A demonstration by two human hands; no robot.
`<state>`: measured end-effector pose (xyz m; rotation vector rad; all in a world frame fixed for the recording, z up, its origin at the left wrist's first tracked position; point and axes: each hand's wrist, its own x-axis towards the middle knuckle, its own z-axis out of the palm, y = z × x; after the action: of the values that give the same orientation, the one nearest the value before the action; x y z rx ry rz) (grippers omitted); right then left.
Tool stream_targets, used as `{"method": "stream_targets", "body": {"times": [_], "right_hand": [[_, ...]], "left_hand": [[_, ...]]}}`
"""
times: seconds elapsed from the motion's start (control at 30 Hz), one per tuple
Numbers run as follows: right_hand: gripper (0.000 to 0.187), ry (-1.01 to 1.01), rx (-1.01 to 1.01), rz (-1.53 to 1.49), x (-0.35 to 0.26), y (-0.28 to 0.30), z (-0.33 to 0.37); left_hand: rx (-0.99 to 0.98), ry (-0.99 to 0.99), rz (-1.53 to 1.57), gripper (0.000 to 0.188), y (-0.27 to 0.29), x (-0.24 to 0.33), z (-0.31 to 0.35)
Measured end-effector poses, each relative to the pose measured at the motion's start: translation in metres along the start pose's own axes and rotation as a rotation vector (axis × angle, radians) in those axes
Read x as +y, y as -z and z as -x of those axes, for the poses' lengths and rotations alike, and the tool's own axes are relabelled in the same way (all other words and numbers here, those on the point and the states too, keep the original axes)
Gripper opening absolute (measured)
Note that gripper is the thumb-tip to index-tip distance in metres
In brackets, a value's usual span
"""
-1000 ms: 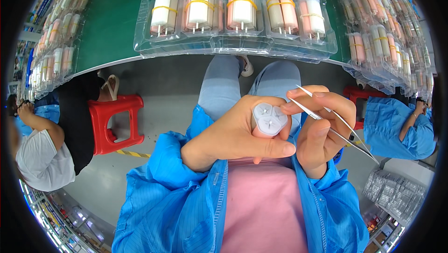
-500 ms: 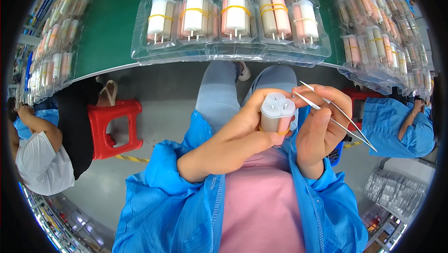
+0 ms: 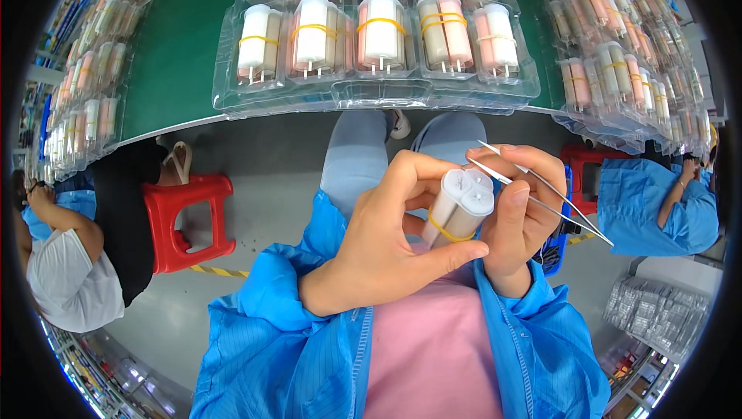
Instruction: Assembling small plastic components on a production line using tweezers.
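Above my lap, my left hand (image 3: 379,241) curls its fingers around a bundle of three capped cylinders (image 3: 457,214), its thumb stretched out below them. A yellow rubber band rings the bundle, and the pale round caps tilt up and to the right. My right hand (image 3: 525,202) grips a pair of metal tweezers (image 3: 605,240), their two tips spread and pointing left over the caps. Fingertips of the right hand come close to the bundle's right side; whether they touch it is hard to tell.
Ahead, a clear plastic tray (image 3: 379,96) of similar banded bundles sits on the green table (image 3: 178,56). More filled trays are stacked left and right. Red stools (image 3: 185,218) and seated people flank me. Clear packaging (image 3: 653,315) lies at the lower right.
The bundle has turned and leaned over in my left hand, so the cap faces tilt further right. My left thumb has extended away from it. The tweezers have shifted slightly left with the right hand.
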<state>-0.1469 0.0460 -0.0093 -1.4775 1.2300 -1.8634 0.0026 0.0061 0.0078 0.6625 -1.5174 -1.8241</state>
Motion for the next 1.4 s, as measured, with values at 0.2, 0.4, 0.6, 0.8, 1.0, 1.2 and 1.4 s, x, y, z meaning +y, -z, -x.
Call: {"method": "stream_targets", "body": {"times": [0.2, 0.4, 0.6, 0.8, 1.0, 1.2, 1.4], "right_hand": [[0.030, -0.038, -0.019, -0.038, -0.0009, 0.0005, 0.0018], [0.030, -0.060, -0.049, -0.035, -0.0021, 0.0016, 0.0031], [0.030, -0.054, -0.055, -0.030, -0.0018, 0.0017, 0.0029], [0.029, -0.057, -0.066, -0.027, -0.0025, 0.0025, 0.0026], [0.029, -0.063, -0.058, -0.045, -0.0017, 0.0016, 0.0028], [0.029, -0.067, -0.064, -0.050, -0.0020, 0.0030, 0.0019], [0.029, -0.051, -0.055, -0.054, -0.0037, 0.0030, 0.0026]], "left_hand": [[0.004, 0.003, -0.088, 0.065, 0.0002, -0.0011, 0.0008], [0.013, 0.011, -0.124, 0.066, -0.0006, 0.0007, 0.0013], [0.023, -0.033, -0.155, 0.067, -0.0010, -0.0018, 0.0007], [0.038, -0.042, -0.166, 0.066, -0.0018, -0.0006, 0.0008], [0.055, -0.078, -0.195, 0.066, -0.0020, -0.0020, 0.0006], [0.079, -0.146, -0.272, 0.067, -0.0025, -0.0027, 0.0005], [0.109, -0.257, -0.346, 0.063, -0.0013, -0.0079, 0.0006]]}}
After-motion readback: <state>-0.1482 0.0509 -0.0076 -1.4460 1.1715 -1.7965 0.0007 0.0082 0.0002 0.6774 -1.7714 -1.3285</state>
